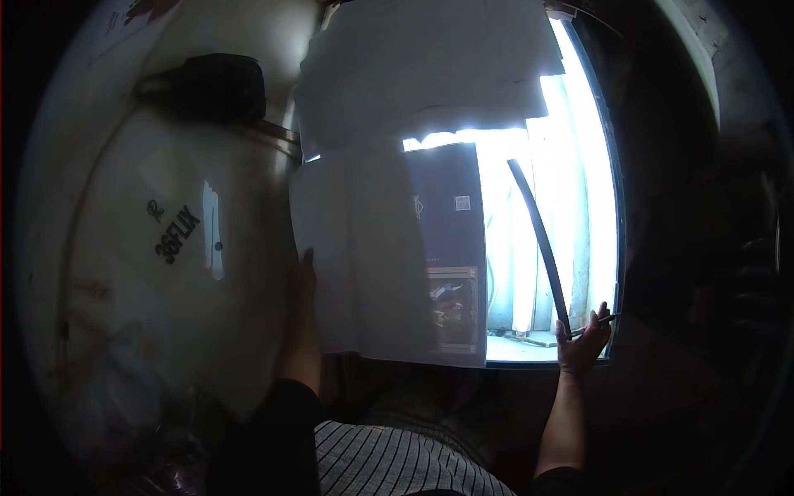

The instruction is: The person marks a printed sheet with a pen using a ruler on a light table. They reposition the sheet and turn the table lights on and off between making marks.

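Observation:
My left hand [305, 277] is at the left edge of a large printed sheet [372, 248], thumb against that edge and the other fingers mostly hidden in shade. The sheet has a pale left part and a darker printed right part with a picture near the bottom. It lies over a brightly lit glass light table [589, 207]. At the table's lower right corner, my right hand [584, 345] holds a thin dark pen-like stick [609, 318] between its fingers. A long, dark, slightly curved strip [542, 244] slants across the lit glass, its lower end at my right thumb.
More grey sheets [422, 66] with uneven edges cover the far part of the light table. On the left is a pale surface [124, 215] bearing a black bag-like object [219, 87]. Crumpled clear plastic [107, 388] lies at the lower left. Deep shadow hides the right side.

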`<state>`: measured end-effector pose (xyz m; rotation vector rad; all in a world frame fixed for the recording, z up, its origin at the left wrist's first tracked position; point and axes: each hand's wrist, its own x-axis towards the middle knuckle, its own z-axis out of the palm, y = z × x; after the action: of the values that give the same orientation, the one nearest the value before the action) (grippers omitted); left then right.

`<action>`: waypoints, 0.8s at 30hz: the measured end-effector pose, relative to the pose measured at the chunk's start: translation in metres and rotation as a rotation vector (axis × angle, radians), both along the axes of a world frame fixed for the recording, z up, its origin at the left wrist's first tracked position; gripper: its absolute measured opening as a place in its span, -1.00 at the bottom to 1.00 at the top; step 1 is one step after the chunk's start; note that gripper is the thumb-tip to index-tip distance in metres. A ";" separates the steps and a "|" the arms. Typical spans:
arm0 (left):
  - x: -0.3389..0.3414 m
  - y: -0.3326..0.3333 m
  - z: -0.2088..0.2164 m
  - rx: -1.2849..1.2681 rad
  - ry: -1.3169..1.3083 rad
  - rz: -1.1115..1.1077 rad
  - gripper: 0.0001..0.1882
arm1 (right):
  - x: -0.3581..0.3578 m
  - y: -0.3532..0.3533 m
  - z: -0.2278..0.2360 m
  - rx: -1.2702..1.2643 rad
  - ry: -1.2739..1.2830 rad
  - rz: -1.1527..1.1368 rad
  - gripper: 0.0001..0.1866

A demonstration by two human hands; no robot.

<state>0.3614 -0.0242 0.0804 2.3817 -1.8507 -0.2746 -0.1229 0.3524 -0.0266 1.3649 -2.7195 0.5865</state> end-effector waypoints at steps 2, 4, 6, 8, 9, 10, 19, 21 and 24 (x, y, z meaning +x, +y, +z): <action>0.002 0.001 0.001 -0.007 -0.336 -0.021 -0.27 | -0.002 -0.003 -0.001 0.009 0.033 0.007 -0.18; -0.033 0.007 0.009 0.097 -0.268 0.094 -0.24 | -0.004 0.002 0.000 -0.002 0.037 0.010 -0.17; -0.061 0.018 0.004 0.181 -0.202 0.222 -0.20 | -0.007 -0.003 0.000 -0.069 0.005 0.019 -0.22; -0.070 0.038 -0.017 -0.017 -0.390 -0.259 -0.18 | -0.005 -0.005 0.000 -0.070 -0.001 0.030 -0.22; -0.083 0.054 -0.031 -0.028 -0.363 -0.496 -0.17 | -0.006 -0.005 0.000 -0.031 0.020 0.034 -0.21; -0.102 0.073 -0.045 -0.040 -0.328 -0.732 -0.16 | -0.006 -0.004 0.000 -0.019 0.021 0.032 -0.21; -0.291 0.176 -0.083 0.119 -0.045 -1.150 -0.12 | -0.007 0.002 -0.012 -0.017 0.004 -0.046 -0.11; -0.306 0.188 -0.089 0.092 -0.017 -1.147 -0.12 | -0.007 0.004 -0.021 0.011 0.001 -0.078 -0.12; -0.308 0.192 -0.094 0.037 -0.018 -1.134 -0.13 | 0.001 -0.003 -0.022 0.026 -0.004 -0.222 -0.14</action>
<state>0.0531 0.1677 -0.0140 1.0705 -2.9751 -0.3528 -0.1219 0.3497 -0.0481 1.0464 -2.8372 0.5384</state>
